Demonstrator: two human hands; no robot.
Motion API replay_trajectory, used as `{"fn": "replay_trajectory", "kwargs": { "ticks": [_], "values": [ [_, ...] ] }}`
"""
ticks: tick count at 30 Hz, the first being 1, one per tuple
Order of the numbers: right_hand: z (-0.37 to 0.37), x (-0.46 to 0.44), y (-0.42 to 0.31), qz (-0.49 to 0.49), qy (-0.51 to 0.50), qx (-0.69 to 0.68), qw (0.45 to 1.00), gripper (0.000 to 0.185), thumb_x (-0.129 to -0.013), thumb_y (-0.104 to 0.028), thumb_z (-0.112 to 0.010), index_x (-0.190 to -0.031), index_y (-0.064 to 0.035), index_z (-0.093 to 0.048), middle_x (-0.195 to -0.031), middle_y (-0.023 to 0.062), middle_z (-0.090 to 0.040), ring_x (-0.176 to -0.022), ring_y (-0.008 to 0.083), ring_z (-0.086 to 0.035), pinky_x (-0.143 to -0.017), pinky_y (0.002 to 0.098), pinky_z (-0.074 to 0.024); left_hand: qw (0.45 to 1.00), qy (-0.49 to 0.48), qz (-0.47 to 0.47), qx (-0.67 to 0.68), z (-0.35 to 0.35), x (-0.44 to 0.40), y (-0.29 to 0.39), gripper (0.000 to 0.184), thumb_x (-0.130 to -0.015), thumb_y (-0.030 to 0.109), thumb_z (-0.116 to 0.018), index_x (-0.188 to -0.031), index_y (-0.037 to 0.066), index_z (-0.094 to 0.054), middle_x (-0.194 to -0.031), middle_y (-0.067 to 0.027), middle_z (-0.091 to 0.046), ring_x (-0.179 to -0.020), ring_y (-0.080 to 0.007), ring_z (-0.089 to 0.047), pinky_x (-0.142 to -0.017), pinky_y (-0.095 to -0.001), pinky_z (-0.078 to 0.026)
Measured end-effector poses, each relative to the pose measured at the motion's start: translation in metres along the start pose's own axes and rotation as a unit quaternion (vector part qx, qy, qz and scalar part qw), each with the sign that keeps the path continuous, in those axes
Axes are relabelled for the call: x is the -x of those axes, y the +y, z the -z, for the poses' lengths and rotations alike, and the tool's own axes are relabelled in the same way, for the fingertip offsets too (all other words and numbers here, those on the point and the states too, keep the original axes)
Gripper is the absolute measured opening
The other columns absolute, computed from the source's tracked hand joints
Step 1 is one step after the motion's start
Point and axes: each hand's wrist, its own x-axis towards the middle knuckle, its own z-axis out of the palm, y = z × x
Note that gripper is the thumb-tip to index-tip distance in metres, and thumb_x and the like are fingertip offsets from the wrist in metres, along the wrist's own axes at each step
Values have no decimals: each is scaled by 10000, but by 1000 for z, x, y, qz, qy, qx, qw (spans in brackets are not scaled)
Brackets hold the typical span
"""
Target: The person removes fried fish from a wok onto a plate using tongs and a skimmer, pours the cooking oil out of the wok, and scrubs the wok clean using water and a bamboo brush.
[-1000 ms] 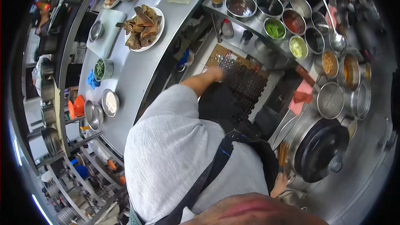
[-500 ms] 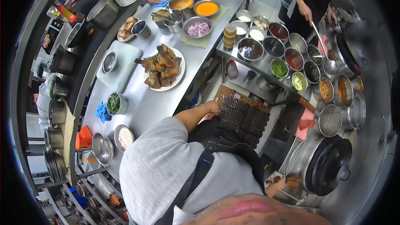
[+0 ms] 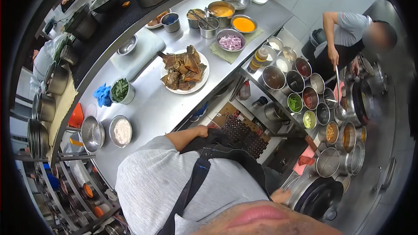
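My left hand [image 3: 201,131] is curled against the front of my black apron [image 3: 222,141]; whether it grips the cloth is hidden. My right hand [image 3: 281,196] is low at my right side, beside the rim of a large metal pot or wok with a black lid [image 3: 320,200]. Its fingers are small and partly hidden, so what it holds does not show. Near it lie a pink cloth [image 3: 306,159] and a wire strainer [image 3: 328,162]. On the steel table to my left, a white plate [image 3: 205,82] carries browned, fried-looking fish pieces [image 3: 185,69].
A co-worker [image 3: 352,35] holds a long ladle [image 3: 338,91] over the stove side. Several sauce pots surround a green-onion bowl [image 3: 294,103]. The table holds sliced onions [image 3: 230,41], orange sauce [image 3: 243,25], green leaves [image 3: 119,90] and a cutting board [image 3: 139,52]. A perforated mat [image 3: 244,132] covers the floor.
My view has turned and shifted. My left hand has drawn back towards my apron. The brown bristled tool seen by my right hand no longer shows. The hand on the blue cloth across the table is gone.
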Motion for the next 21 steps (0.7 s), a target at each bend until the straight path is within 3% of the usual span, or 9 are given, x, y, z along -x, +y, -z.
{"fn": "replay_trajectory", "kwargs": {
  "ticks": [3,5,7,11,12,13,17,19,21],
  "values": [
    [-28,-16,-74,143,-137,-151,968,310,-736,-1,-553,-1029,31,-650,-1069,198,-631,-1023,349,-595,-927,396,-453,1000,-4,28,10,-29,-16,-5,365,-716,247,-585,-1000,50,-705,-1046,-195,-672,-999,-352,-643,-847,-448,-503],
    [-55,-26,-113,140,-304,-238,912,317,-742,-31,-583,-1049,12,-650,-1048,192,-641,-1005,347,-605,-903,396,-469,999,2,28,43,-9,-4,12,344,-704,256,-596,-960,57,-712,-998,-189,-683,-965,-351,-652,-814,-447,-507],
    [-109,-45,-135,203,-488,-186,828,292,-790,-110,-626,-1064,-13,-655,-988,211,-644,-890,343,-635,-806,417,-491,996,16,33,81,6,-12,24,338,-702,266,-607,-945,57,-712,-973,-195,-684,-947,-349,-657,-800,-450,-507],
    [-104,-90,-217,398,-446,-204,775,305,-799,-135,-652,-1078,-11,-659,-952,193,-658,-796,335,-647,-755,418,-501,985,96,63,131,38,-34,47,433,-751,311,-641,-1123,91,-670,-1145,-178,-648,-1083,-343,-609,-913,-436,-481],
    [-99,-102,-227,377,-448,-227,779,310,-795,-130,-657,-1082,-14,-663,-958,194,-664,-806,332,-656,-760,404,-507,982,81,83,152,52,-29,53,501,-772,319,-640,-1224,103,-616,-1230,-169,-609,-1146,-339,-574,-965,-427,-459],
    [-93,-112,-236,327,-447,-247,795,304,-790,-137,-664,-1067,-13,-669,-955,198,-672,-834,331,-666,-769,390,-512,966,176,50,184,59,-20,60,395,-739,191,-569,-1095,50,-671,-1074,-182,-668,-1000,-350,-645,-862,-436,-509],
    [-119,-154,-216,291,-463,-191,815,286,-779,-176,-645,-1013,-15,-679,-920,218,-673,-900,359,-656,-796,403,-511,928,291,59,224,55,-20,44,446,-793,289,-643,-1173,55,-626,-1106,-148,-672,-952,-312,-666,-785,-403,-536],
    [-132,-169,-196,311,-465,-155,815,272,-759,-179,-636,-983,-35,-689,-911,216,-672,-909,370,-648,-801,429,-506,747,292,86,592,60,4,45,362,-834,205,-626,-1162,54,-624,-1043,-117,-682,-898,-234,-671,-717,-359,-541],
    [-143,-178,-178,302,-483,-135,811,271,-747,-176,-638,-976,-42,-692,-910,212,-673,-912,370,-647,-802,436,-505,627,322,112,700,67,36,49,337,-877,123,-605,-1199,34,-567,-989,-84,-671,-846,-164,-658,-668,-313,-535]
  ]
}}
